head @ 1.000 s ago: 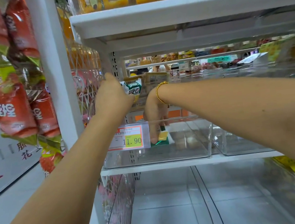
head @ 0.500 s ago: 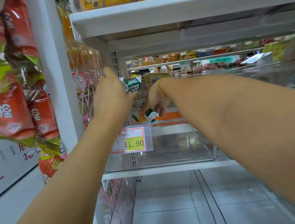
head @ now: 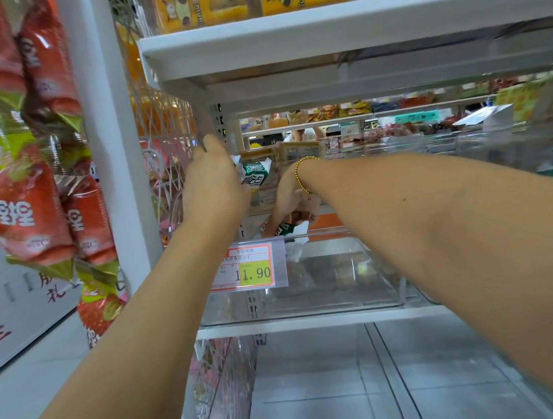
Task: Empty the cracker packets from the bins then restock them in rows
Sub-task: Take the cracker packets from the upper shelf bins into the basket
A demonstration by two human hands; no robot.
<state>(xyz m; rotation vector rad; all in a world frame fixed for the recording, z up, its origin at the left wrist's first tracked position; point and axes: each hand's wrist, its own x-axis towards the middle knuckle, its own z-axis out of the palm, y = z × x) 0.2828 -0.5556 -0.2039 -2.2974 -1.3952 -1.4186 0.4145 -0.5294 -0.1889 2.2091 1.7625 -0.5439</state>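
Clear bin point(head: 329, 293) on the shelf, price tag point(head: 247, 267) on its front; little visible inside. Just above its rim, right hand point(head: 293, 204) pinches one cracker packet point(head: 282, 230), fingers pointing down. Higher and left of the bin, left hand point(head: 211, 182) clutches a bunch of packets point(head: 256, 177). Risk: the crowded left grip could let a packet slip, dropping it outside the bin.
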